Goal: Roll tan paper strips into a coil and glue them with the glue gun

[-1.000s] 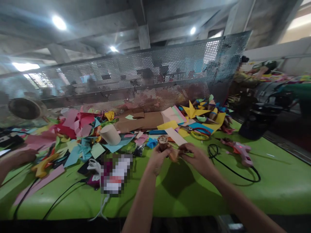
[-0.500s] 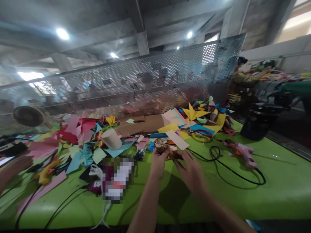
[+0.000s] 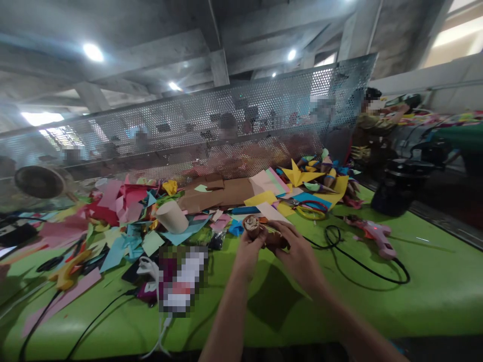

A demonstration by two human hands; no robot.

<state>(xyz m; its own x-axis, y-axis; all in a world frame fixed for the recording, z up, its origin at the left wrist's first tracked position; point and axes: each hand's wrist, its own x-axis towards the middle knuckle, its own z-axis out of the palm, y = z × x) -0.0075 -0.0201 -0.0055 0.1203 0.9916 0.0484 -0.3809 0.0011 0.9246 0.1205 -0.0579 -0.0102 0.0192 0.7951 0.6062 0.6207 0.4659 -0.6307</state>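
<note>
My left hand [image 3: 249, 251] is closed around the lower part of a rolled brown paper piece [image 3: 251, 224], whose spiral, rose-like end faces up. Just to its right, my right hand [image 3: 296, 246] pinches a brown paper strip [image 3: 274, 240] that seems to run from the roll; my fingers partly hide where the two join. Both hands are above the green table [image 3: 426, 306], near its middle. A pink hot glue gun [image 3: 377, 236] lies on the right, its black cord curling toward my right hand.
Coloured paper scraps [image 3: 121, 201] pile up on the left, with a cardboard tube [image 3: 172, 217] and a yellow glue gun [image 3: 71, 269]. Scissors [image 3: 311, 208], a yellow paper star [image 3: 298, 174] and a black container [image 3: 400, 186] are to the right. A perforated metal screen [image 3: 226, 125] stands behind.
The brown roll and both hands have shifted slightly right. My right hand's fingers have moved along the strip. At far left, another person's hand has mostly withdrawn from view.
</note>
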